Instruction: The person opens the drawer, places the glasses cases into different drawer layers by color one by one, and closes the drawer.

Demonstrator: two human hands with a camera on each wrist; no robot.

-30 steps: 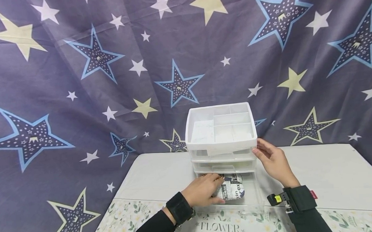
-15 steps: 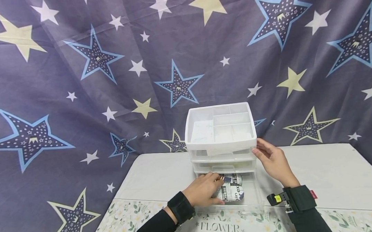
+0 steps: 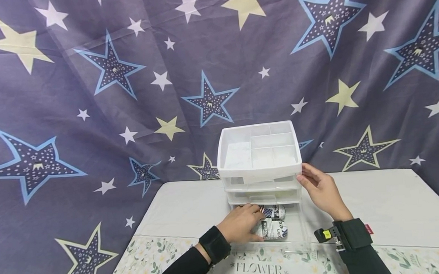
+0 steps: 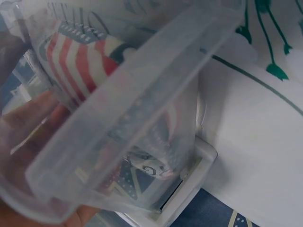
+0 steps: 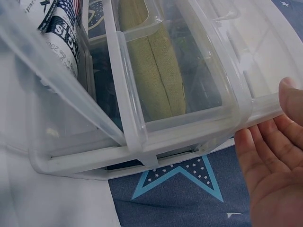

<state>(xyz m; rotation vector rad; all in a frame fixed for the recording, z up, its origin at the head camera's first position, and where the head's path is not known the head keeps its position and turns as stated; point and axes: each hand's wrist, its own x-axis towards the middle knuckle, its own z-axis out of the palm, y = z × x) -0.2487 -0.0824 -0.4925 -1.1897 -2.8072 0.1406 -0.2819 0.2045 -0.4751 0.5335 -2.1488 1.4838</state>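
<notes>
In the head view, a white drawer unit point(image 3: 259, 173) with clear drawers stands on the table. Its bottom drawer point(image 3: 295, 231) is pulled out. Two rolled cloths lie in it, a front roll point(image 3: 274, 228) and a back roll point(image 3: 278, 211), printed with black newsprint lettering and flags. My left hand point(image 3: 241, 224) reaches in from the left, fingers over the back roll and thumb at the front one; it partly hides both. The left wrist view shows the flag print point(image 4: 75, 61) through the drawer's clear wall. My right hand point(image 3: 322, 189) grips the unit's right edge, thumb in front.
A compartmented tray point(image 3: 275, 140) tops the unit. An olive cloth point(image 5: 158, 71) shows inside the closed drawer above the open one. A floral cover with lettering point(image 3: 262, 269) lies along the table's front. A star-patterned curtain point(image 3: 128, 75) hangs behind.
The cloths in the drawer have shifted: the front roll has moved slightly toward the front, and a dividing line between the two rolls now shows. My right hand has stayed on the unit's edge.
</notes>
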